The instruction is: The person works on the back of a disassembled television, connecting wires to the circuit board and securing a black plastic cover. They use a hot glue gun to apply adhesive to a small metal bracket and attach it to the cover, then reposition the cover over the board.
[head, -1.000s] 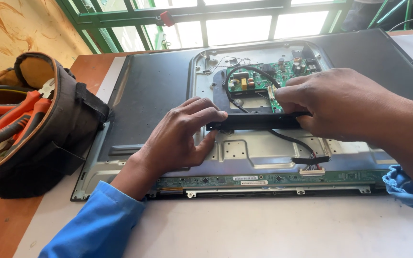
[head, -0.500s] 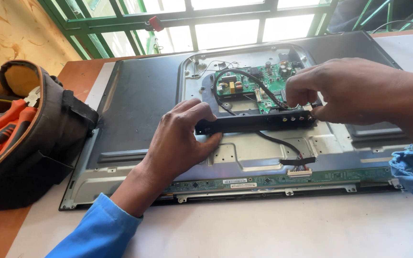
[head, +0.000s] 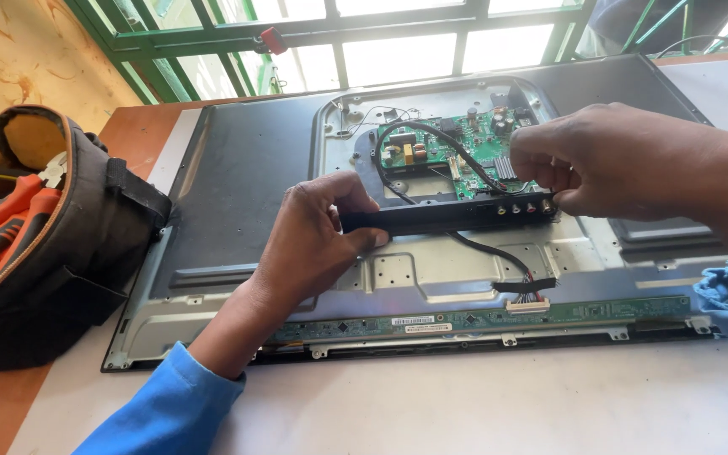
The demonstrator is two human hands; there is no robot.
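A white tabletop (head: 482, 404) is seen in the foreground, with a bare orange-brown strip of it at the left edge. Behind it, a green-framed window (head: 398, 38) with bright daylight is seen; a yellowish patterned wall is seen at upper left.

An opened flat-panel TV (head: 238, 168) is laid face down across the table, back cover off. Its metal chassis is exposed, a green circuit board (head: 465, 143) is mounted near the top centre, and a narrow board strip (head: 549, 316) runs along the lower edge. A black cable (head: 499, 253) is routed from the middle down to a connector at that strip.

A black tool bag (head: 61, 244) is placed at the left, partly over the TV's corner; orange-handled pliers (head: 10, 219) are seen inside.

A long black connector bar (head: 448, 215) is held level just above the chassis, below the green board, with round jacks at its right end.

The left hand (head: 313, 244) is brought in from lower left, blue sleeve at the forearm; its fingers are curled around the bar's left end, thumb pressed on the front face.

The right hand (head: 617, 160) is brought in from the right, palm down; its fingers are pinched at the bar's right end by the jacks. Whether the cable there is also gripped cannot be told.
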